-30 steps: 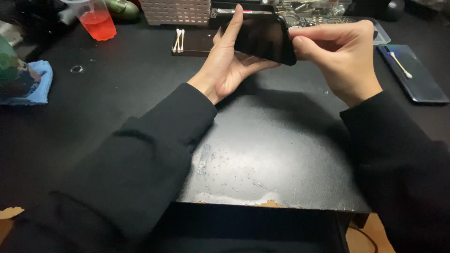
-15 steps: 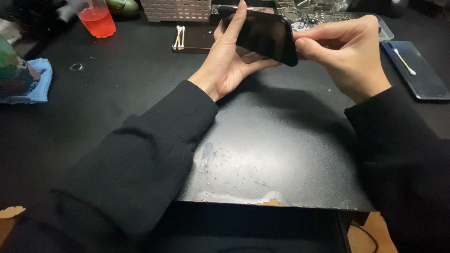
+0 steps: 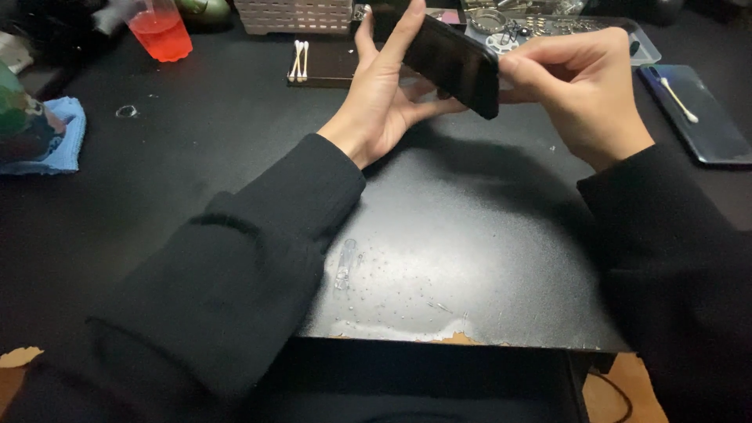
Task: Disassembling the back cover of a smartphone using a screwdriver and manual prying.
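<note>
Between our hands, raised off the dark mat (image 3: 470, 235), sits the black phone (image 3: 454, 59), tilted, screen side toward us. Left hand (image 3: 384, 102) cradles it from behind, fingers spread up its back; right hand (image 3: 580, 94) pinches its near end with closed fingertips. We judge the handling mid-way: phone lifted and gripped, nothing visibly separated from it yet. Outward: cotton swabs (image 3: 298, 59) just beyond the left hand, second phone (image 3: 693, 117) right of the right hand, red cup (image 3: 160, 31) and blue cloth (image 3: 51, 145) far left. Mat beneath lies open; its near edge is chipped.
</note>
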